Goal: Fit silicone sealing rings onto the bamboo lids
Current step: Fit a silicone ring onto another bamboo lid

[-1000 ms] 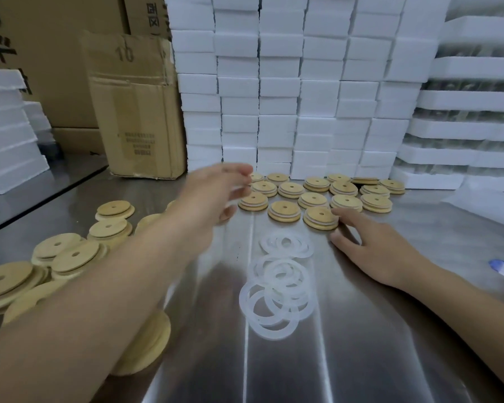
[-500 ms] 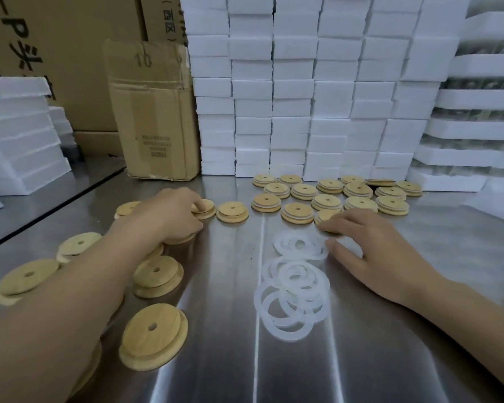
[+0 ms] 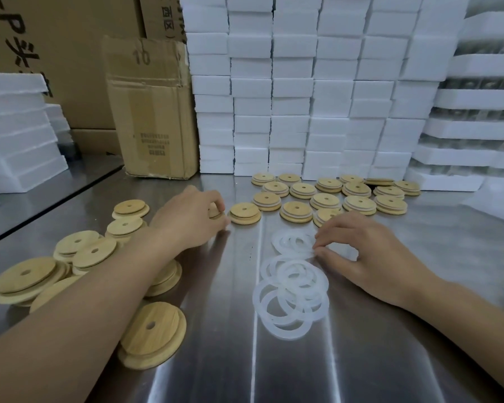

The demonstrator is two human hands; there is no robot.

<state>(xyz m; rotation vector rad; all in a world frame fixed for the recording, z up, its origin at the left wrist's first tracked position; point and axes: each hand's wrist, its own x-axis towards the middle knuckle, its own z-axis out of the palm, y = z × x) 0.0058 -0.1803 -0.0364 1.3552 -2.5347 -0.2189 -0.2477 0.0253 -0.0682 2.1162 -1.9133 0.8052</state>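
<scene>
My left hand (image 3: 191, 221) curls over a bamboo lid (image 3: 214, 212) lying on the steel table, and only the lid's edge shows past my fingers. Beside it lies another lid (image 3: 244, 213). My right hand (image 3: 370, 254) pinches the edge of the farthest silicone ring (image 3: 293, 242) between thumb and forefinger. Several translucent white rings lie in an overlapping pile (image 3: 291, 289) in the middle. Bare lids (image 3: 153, 334) are scattered on the left under my forearm. Ringed lids (image 3: 326, 201) sit in rows at the back.
Stacks of white foam blocks (image 3: 291, 112) wall off the back of the steel table (image 3: 346, 359). A cardboard box (image 3: 152, 112) stands at the back left, with foam trays (image 3: 21, 135) beyond a seam on the left.
My left hand drew back from the rows of ringed lids and settled on a bare lid. My right hand slid from the front row down to the ring pile and pinched a ring.
</scene>
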